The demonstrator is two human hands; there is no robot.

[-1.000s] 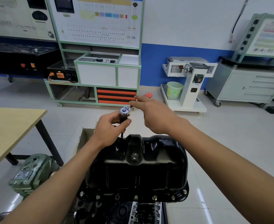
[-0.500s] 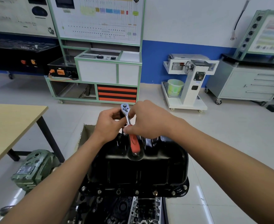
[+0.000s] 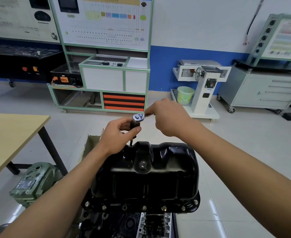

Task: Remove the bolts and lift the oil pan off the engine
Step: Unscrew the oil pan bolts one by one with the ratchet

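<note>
above the oil pan, the ratchet is gripped at its extension by the left hand, at its handle by the right hand.

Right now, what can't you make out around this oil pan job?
Head view only:
1. The bolt under the socket extension: hidden behind the oil pan rim.
2. The ratchet handle: covered by the right hand.
3. The engine: cut off by the bottom edge.
4. The wall chart lettering: too small.
</note>
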